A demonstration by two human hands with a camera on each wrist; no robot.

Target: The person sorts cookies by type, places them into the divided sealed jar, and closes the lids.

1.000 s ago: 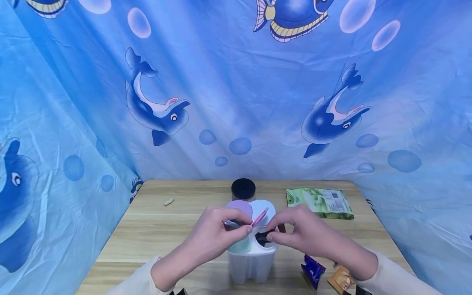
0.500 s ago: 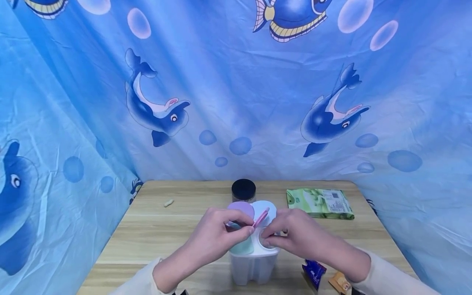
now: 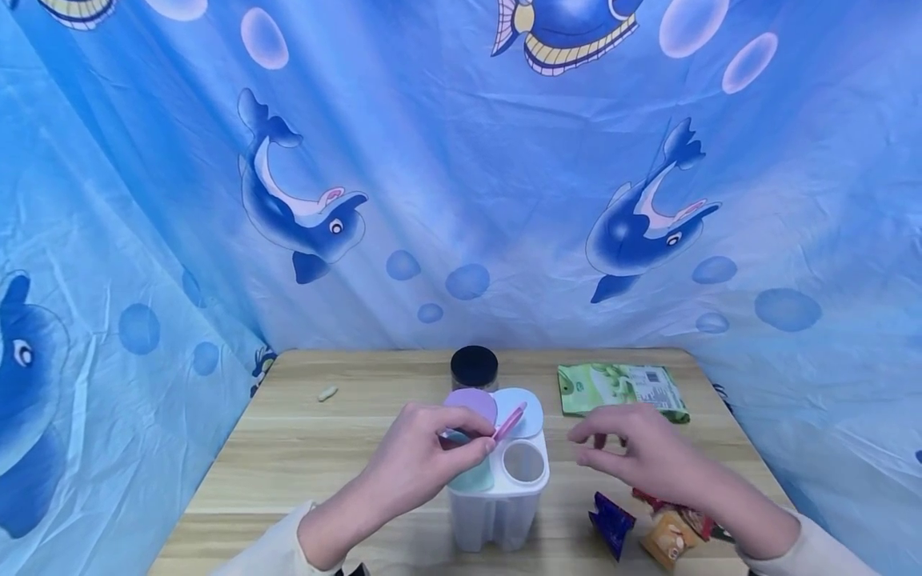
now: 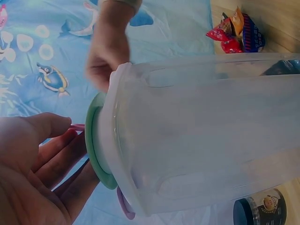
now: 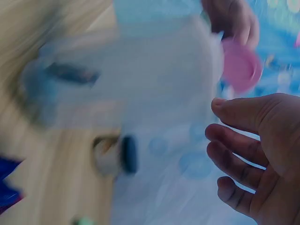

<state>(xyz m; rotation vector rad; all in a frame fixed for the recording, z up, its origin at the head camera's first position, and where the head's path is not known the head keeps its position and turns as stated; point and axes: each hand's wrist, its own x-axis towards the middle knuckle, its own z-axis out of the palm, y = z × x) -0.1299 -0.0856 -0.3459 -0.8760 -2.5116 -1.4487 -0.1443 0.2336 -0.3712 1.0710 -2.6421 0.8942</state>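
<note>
At the top of the white four-part container (image 3: 497, 504), the left hand (image 3: 425, 460) forms the grip: thumb and fingertips pinch the edge of a pink lid (image 3: 509, 422), holding it tilted up on its edge above the middle of the container. From the left wrist view the fingers (image 4: 56, 154) lie curled just beside the green lid (image 4: 93, 150), with a sliver of pink showing past them.

Directly under that grip sits the green lid (image 3: 471, 478), closing the near left compartment. Just beyond the grip lie a purple lid (image 3: 470, 402) and a pale blue lid (image 3: 520, 400), flat on the two far compartments. To the right of the grip the near right compartment (image 3: 523, 462) stands uncovered, a round opening.

Further right, the right hand (image 3: 644, 456) hovers clear of the container, released, its fingers loosely bent and holding nothing; the right wrist view shows its fingers (image 5: 234, 150) spread apart, though much there is blurred.

Below that hand, on the wooden worktop (image 3: 302, 448), lies a cluster of small snack packets (image 3: 648, 524) in blue, red and orange. Beyond it lies a green packet (image 3: 621, 390), flat. Behind the container stands a jar with a black cap (image 3: 474, 368), and far to the left a small pale scrap (image 3: 327, 393) lies alone.
</note>
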